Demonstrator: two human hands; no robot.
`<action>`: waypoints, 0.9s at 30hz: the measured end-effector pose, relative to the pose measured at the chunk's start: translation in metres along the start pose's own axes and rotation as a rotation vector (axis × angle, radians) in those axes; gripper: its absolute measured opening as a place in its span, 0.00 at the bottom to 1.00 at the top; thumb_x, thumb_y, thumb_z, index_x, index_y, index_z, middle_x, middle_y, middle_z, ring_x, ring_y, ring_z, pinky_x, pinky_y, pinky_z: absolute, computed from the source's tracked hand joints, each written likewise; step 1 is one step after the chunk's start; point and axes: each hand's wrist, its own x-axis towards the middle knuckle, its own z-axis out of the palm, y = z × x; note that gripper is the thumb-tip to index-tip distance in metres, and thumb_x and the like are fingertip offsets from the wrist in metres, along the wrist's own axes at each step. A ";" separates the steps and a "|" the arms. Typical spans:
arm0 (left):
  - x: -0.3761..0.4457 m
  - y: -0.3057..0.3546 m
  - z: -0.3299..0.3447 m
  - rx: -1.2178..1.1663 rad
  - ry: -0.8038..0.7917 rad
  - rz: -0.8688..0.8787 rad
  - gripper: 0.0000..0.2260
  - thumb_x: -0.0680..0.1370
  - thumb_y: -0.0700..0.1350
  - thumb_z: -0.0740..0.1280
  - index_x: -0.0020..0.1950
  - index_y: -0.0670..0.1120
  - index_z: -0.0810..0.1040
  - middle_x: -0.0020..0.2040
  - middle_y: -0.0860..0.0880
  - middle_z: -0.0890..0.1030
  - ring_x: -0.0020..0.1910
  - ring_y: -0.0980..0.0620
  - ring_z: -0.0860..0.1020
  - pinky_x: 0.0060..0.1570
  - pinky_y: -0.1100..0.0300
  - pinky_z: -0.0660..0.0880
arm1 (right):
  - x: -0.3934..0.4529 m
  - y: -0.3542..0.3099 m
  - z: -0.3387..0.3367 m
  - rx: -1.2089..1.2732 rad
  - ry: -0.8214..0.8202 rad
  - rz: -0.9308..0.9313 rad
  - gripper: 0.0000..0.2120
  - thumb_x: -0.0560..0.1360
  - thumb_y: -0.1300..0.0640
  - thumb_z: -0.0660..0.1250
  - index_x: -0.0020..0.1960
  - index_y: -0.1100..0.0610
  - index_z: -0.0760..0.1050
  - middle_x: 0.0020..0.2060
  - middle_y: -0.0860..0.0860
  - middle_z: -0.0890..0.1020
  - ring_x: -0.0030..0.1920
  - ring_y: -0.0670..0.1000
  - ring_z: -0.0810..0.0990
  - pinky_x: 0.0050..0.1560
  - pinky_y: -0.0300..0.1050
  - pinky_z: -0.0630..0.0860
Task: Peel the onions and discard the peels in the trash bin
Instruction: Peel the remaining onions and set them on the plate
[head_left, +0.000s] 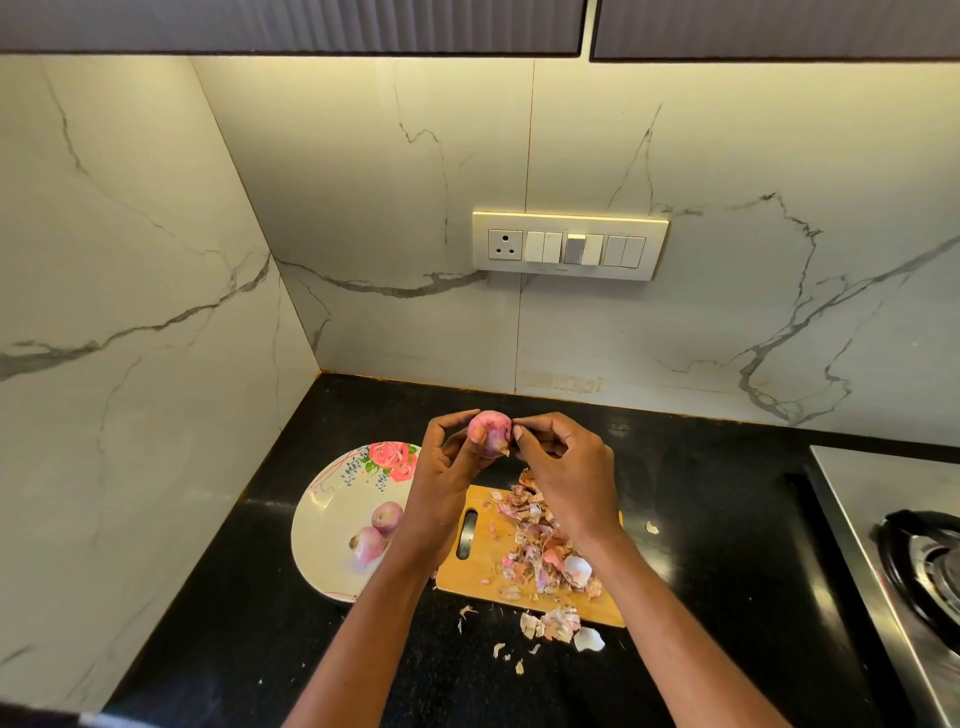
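Pinching onion (491, 432) skin, both hands raised

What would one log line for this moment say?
left hand: holds onion | right hand: pinches its skin | plate: two peeled onions | cutting board: peels piled | bin: unseen

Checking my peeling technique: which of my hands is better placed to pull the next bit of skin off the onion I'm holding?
Right. The right hand already pinches at the onion, while the left hand cradles it.
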 end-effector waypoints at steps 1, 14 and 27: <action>0.000 0.001 0.000 0.000 -0.002 0.002 0.15 0.83 0.46 0.65 0.69 0.46 0.72 0.62 0.48 0.82 0.62 0.52 0.81 0.59 0.58 0.79 | 0.000 -0.001 -0.001 0.017 -0.016 0.007 0.08 0.78 0.53 0.72 0.56 0.53 0.84 0.46 0.43 0.86 0.48 0.40 0.84 0.50 0.35 0.81; -0.001 -0.001 -0.001 -0.002 -0.009 -0.007 0.14 0.83 0.46 0.64 0.69 0.47 0.72 0.62 0.49 0.82 0.63 0.52 0.81 0.60 0.58 0.79 | -0.003 0.002 0.000 -0.026 -0.015 -0.058 0.07 0.77 0.57 0.73 0.55 0.54 0.84 0.45 0.43 0.86 0.48 0.41 0.84 0.50 0.33 0.80; -0.003 0.003 -0.001 -0.084 0.001 -0.053 0.18 0.80 0.48 0.65 0.69 0.45 0.72 0.61 0.49 0.82 0.62 0.51 0.81 0.57 0.59 0.79 | 0.000 -0.003 -0.006 -0.004 -0.071 -0.084 0.09 0.75 0.54 0.75 0.55 0.53 0.82 0.46 0.43 0.86 0.48 0.40 0.84 0.50 0.35 0.81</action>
